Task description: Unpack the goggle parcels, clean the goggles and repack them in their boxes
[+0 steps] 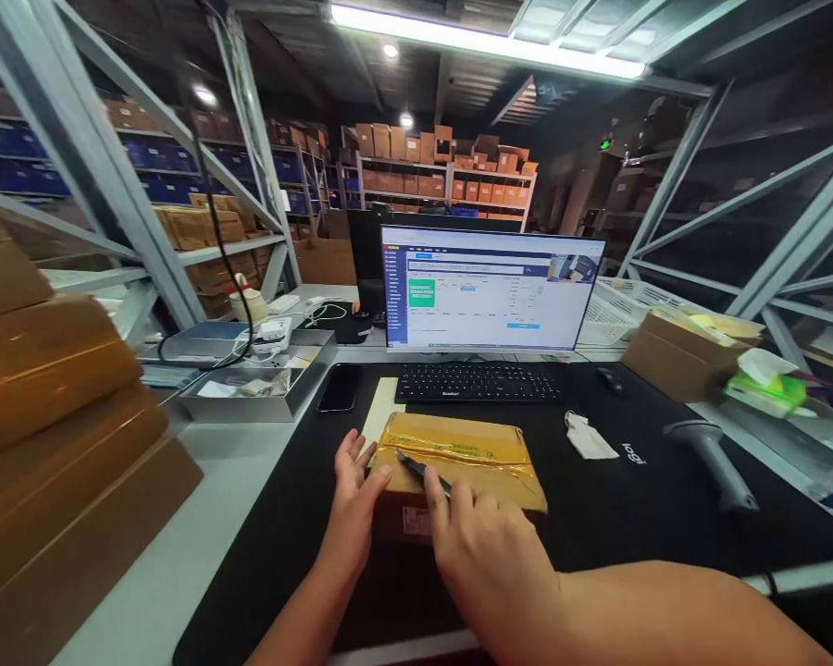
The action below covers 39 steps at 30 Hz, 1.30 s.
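Before the keyboard, on the black mat covering much of the counter, steadying the box with the left hand, resting the thumb at its near left corner and leaving the fingers open and spread beside its left end. Closing the right hand around the knife, stretching the index finger along it. Keeping the box's long axis running left to right, slanting slightly nearer at the right end, with the seam under the yellow tape following the same line. Pointing the knife away and leftward, bringing its tip near the seam's left end. Covering most of the handle with the right hand, also hiding part of the shadowed front face. Showing only part of the label there, too small to read. Tucking the pale strip partly out of sight behind the box. Cutting off both forearms at the bottom edge; leaving unclear any slit in the tape.
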### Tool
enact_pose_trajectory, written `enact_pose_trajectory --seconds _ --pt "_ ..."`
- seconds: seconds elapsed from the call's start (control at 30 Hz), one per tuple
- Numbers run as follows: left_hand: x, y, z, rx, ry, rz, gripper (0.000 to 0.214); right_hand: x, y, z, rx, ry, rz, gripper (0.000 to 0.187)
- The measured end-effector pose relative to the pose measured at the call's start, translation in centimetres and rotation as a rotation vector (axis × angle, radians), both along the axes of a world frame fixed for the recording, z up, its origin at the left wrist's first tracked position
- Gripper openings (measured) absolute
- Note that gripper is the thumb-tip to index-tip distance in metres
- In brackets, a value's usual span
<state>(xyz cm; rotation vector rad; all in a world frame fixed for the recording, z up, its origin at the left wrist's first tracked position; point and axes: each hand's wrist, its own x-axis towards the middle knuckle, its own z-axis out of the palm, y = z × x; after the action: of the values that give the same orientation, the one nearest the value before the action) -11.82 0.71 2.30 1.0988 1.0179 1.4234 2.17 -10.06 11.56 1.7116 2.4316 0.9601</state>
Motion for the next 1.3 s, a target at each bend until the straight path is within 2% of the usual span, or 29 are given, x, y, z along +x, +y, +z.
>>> enact_pose_trajectory --seconds 0.1,0.23,0.33,0.4,0.47,0.57,0.63,0.7,0.73,0.87,0.97,1.03,1.17,1.3 --pt "0.0 0.2 0.1 -0.012 0.002 -0.009 0.082 1.4 -1.0 0.2 0.036 -0.014 -0.039 0.055" --pt "-0.3 0.4 0.2 -0.019 0.021 -0.036 0.082 5.1 -3.1 -0.4 0.098 -0.059 -0.157 0.059" --pt "-1.4 1.4 0.8 0.028 0.159 -0.081 0.082 8.1 -5.0 -1.0 0.114 -0.06 -0.203 0.064" --pt "-2.3 2.5 2.0 0.156 0.4 -0.099 0.081 9.7 -6.3 -1.2 0.154 -0.06 -0.207 0.066" --pt "-2.8 3.6 3.8 0.364 0.715 -0.116 0.077 10.9 -7.4 -1.3 0.193 -0.066 -0.216 0.067" --pt "-2.0 4.7 7.2 0.637 1.081 -0.266 0.069 12.6 -8.3 -1.5 0.212 -0.088 -0.27 0.067" --pt "-0.4 4.9 9.0 0.69 1.246 -0.411 0.067 14.3 -8.3 -1.9 0.219 -0.095 -0.347 0.065" --pt "1.7 4.8 10.2 0.678 1.395 -0.518 0.065 16.9 -7.8 -2.4 0.229 -0.027 -0.36 0.06" --pt "2.7 4.8 10.6 0.665 1.47 -0.549 0.062 18.3 -7.4 -2.8 0.225 0.055 -0.31 0.056" --pt "5.1 4.9 11.0 0.705 1.674 -0.61 0.048 23.4 -5.5 -4.1 0.138 0.466 0.052 0.043" --pt "5.3 5.4 10.8 0.772 1.72 -0.637 0.044 25.0 -4.1 -5.2 0.113 0.583 0.202 0.037" --pt "5.1 5.9 10.5 0.794 1.758 -0.646 0.045 25.0 -3.0 -5.8 0.071 0.579 0.278 0.037" --pt "4.5 7.0 9.7 0.87 1.829 -0.627 0.058 24.3 -0.3 -6.0 -0.019 0.453 0.387 0.049" --pt "4.0 7.8 9.1 0.929 1.776 -0.561 0.073 23.9 2.6 -5.6 -0.026 0.338 0.454 0.034"
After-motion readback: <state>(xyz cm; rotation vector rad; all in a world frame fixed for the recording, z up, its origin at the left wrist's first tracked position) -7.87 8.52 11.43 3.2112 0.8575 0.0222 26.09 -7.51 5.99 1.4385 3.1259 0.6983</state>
